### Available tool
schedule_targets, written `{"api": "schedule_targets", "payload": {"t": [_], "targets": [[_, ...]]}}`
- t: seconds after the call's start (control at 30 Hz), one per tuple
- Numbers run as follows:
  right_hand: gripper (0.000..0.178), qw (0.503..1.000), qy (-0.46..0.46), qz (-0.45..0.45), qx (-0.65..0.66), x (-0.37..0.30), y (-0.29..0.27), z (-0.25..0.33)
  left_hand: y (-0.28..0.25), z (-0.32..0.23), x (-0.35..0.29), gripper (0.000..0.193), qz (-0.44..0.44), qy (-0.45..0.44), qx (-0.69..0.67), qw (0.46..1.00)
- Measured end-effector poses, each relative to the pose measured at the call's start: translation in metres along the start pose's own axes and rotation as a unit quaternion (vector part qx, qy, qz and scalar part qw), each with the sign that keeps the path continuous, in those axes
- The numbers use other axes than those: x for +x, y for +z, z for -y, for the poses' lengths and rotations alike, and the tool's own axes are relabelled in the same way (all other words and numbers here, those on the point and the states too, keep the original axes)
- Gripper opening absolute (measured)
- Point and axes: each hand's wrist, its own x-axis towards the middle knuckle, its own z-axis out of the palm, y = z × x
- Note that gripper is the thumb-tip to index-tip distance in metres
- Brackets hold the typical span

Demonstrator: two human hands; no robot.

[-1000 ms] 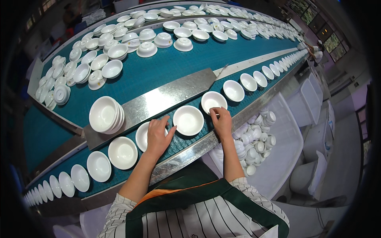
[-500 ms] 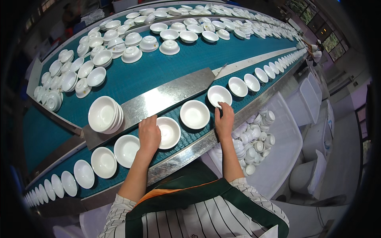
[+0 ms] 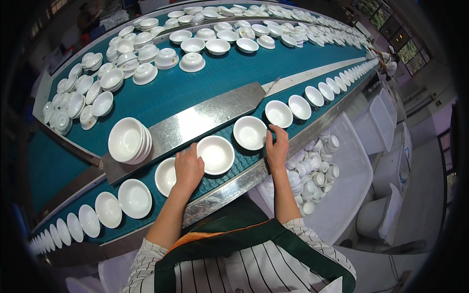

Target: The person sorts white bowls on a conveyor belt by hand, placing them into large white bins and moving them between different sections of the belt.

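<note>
The green belt (image 3: 237, 169) was lined with round, plain white bowls (image 3: 215, 155), hollows upward. One was bordered by the left hand (image 3: 189, 170), its grip impossible to tell; the next was neighboured by the right hand (image 3: 277, 147), fingers (image 3: 279, 131) held apart.

A white shirt (image 3: 266, 266) with thin dark stripes is worn, its loose sleeves (image 3: 142, 263) marked with fine dark lines. A dark green apron-like layer (image 3: 251, 236) is worn over it, with an orange strip (image 3: 193, 238) shown. The forearms (image 3: 166, 219) and fingers (image 3: 186, 153) are left bare.
</note>
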Motion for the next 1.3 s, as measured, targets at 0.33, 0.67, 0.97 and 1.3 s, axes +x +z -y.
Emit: {"api": "schedule_targets", "payload": {"t": [0.33, 0.67, 0.97, 1.3], "targets": [[0.012, 0.999, 0.014, 0.028, 0.021, 0.029, -0.010, -0.044, 0.025, -0.038, 0.033, 0.036, -0.111, 0.098, -0.085, 0.985], [0.012, 0.993, -0.019, 0.114, 0.026, 0.060, -0.023, -0.080, 0.054, -0.071, 0.054, 0.031, 0.015, -0.007, -0.071, 0.997], [0.020, 1.000, -0.005, 0.013, -0.003, 0.083, -0.031, -0.127, 0.090, -0.089, 0.080, 0.042, -0.102, 0.050, -0.049, 0.992], [0.014, 0.999, 0.040, 0.025, 0.025, 0.107, -0.047, -0.161, 0.112, -0.135, 0.106, 0.042, -0.058, 0.106, -0.092, 0.988]]}}
